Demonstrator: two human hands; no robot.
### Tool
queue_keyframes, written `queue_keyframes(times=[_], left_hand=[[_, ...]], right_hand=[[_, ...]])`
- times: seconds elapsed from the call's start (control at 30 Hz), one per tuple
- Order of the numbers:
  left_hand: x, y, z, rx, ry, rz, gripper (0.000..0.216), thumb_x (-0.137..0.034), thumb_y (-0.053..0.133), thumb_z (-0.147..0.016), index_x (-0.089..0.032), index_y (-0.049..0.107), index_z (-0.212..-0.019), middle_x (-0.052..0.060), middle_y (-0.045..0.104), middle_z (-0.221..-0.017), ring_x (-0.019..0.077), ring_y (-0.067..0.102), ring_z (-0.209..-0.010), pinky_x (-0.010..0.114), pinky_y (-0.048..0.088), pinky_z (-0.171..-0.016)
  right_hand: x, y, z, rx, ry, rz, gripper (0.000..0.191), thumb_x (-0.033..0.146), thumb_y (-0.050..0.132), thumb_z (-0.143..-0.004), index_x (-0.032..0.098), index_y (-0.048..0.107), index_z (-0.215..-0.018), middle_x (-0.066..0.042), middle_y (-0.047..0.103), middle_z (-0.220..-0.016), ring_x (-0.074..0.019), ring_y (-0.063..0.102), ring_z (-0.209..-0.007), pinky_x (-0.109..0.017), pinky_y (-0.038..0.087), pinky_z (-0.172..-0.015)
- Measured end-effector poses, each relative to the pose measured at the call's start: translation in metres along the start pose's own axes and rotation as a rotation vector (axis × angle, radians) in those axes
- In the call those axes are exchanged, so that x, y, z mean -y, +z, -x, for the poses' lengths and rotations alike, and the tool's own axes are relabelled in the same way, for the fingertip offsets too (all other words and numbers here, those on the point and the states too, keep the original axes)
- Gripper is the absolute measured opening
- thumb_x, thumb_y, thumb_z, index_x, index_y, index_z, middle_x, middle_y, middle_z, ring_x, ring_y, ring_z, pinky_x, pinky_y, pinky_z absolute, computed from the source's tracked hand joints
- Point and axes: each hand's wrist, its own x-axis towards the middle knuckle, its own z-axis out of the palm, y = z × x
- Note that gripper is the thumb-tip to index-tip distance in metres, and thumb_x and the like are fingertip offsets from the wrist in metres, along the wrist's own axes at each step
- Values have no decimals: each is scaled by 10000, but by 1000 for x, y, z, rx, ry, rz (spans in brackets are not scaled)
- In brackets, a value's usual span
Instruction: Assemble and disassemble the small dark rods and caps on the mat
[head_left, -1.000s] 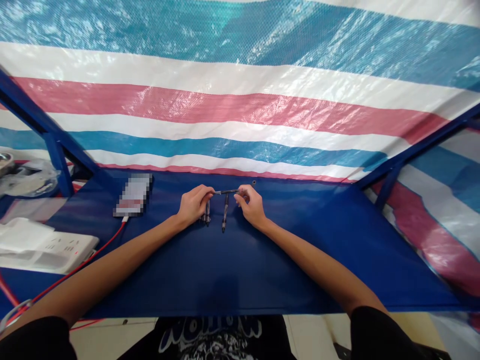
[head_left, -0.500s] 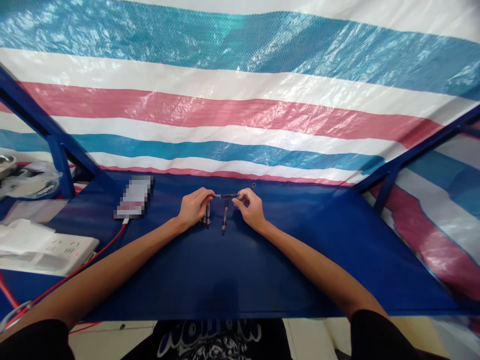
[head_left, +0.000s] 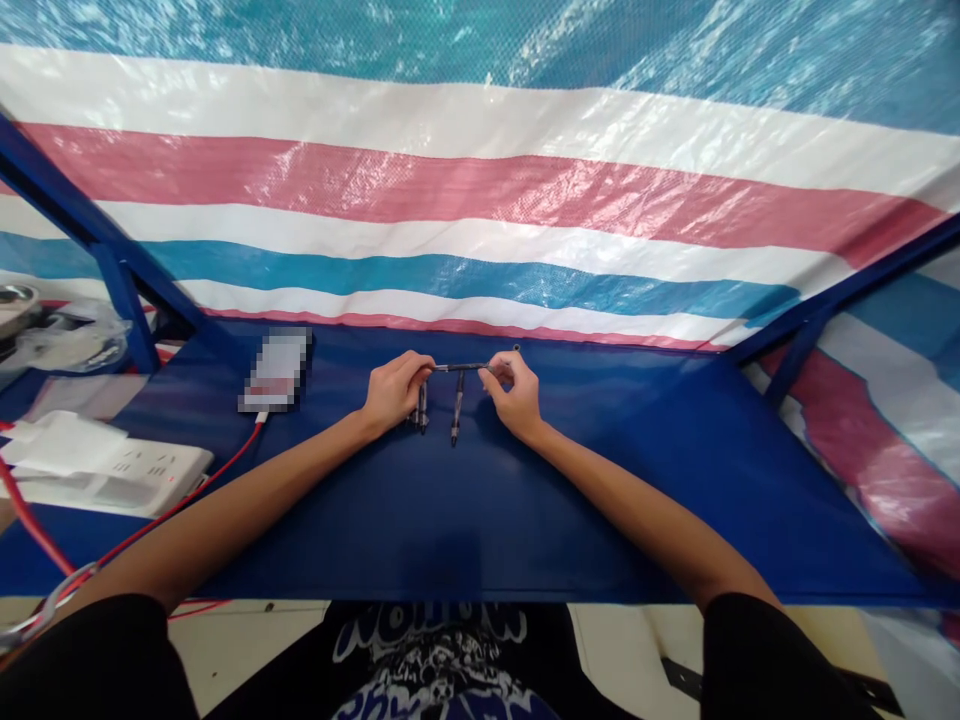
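Observation:
A thin dark pen [head_left: 461, 367] is stretched level between my two hands, a little above the blue table [head_left: 480, 510]. My left hand [head_left: 397, 390] pinches its lighter end, the fingers closed. At the darker end, my right hand [head_left: 514, 390] grips it between thumb and fingertips. Just below lies another pen [head_left: 457, 410], pointing toward me, its far end close under the held one. Several more pens [head_left: 423, 408] lie side by side next to my left hand, which partly hides them.
On the left lie a phone [head_left: 276, 370] with a blurred screen and a white power strip [head_left: 157, 470]. A red cable [head_left: 225, 462] runs from the phone past my left forearm. Striped plastic sheeting [head_left: 450, 190] hangs behind, between blue frame bars [head_left: 124, 300].
The view has tipped down slightly, so the table and hands sit higher and a bit to the right. Both hands keep hold of the pen, with little visible movement.

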Motion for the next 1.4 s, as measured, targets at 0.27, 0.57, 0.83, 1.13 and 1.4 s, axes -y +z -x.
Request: queue_keyframes(times=[0.27,0.57,0.83,1.13,1.4], left_hand=[[3,3,1,-28,-43,-33,228,-236,412,-952,-189,635,-938,32,690,-877,145,633,-804,244,467,-718],[3,3,0,-30,-42,-46,227,-194,408,-939,-189,633,-921,29,681,-839,140,619,-769,241,459,-701],[4,4,0,-32,-36,-39,226,-205,405,-945,-192,629,-918,31,676,-840,142,613,-762,244,457,-703],[4,3,0,-26,-51,-37,214,-191,414,-943,-196,627,-917,28,674,-841,141,612,-757,245,449,-701],[4,3,0,-15,-39,-37,214,-201,411,-947,-192,624,-918,25,672,-852,138,611,-768,238,444,-704]], right_hand=[[2,-1,0,-6,-22,-9,228,399,510,-910,210,621,-971,-48,597,-880,-131,575,-611,-314,520,-609],[-1,0,0,-59,24,-13,267,437,481,-920,202,606,-939,15,570,-643,-100,511,-472,-254,460,-513],[4,-3,-1,-100,-34,74,249,399,468,-930,201,618,-938,-33,637,-795,-146,603,-675,-277,493,-629],[-1,-1,1,-99,-35,10,198,371,550,-884,204,580,-987,-54,617,-908,-151,583,-710,-293,512,-617],[-2,-1,1,-62,-26,-9,214,368,563,-867,203,574,-1003,-58,615,-898,-158,588,-727,-292,521,-615]])
